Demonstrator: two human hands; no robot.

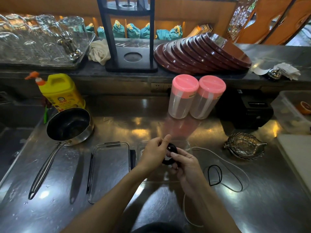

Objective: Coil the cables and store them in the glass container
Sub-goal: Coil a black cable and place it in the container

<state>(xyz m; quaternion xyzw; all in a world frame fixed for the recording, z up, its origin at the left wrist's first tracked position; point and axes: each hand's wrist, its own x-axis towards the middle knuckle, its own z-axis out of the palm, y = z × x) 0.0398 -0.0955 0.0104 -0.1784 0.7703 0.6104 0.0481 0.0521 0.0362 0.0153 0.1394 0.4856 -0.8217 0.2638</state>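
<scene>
Both hands, left and right, pinch the black cable coil over the glass container so loops stay tight for dropping in.

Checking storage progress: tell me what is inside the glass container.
Little shows inside the glass container. Both hands, left hand and right hand, hold the coiled black cable above it and cover most of its inside; that part cannot be seen.
</scene>
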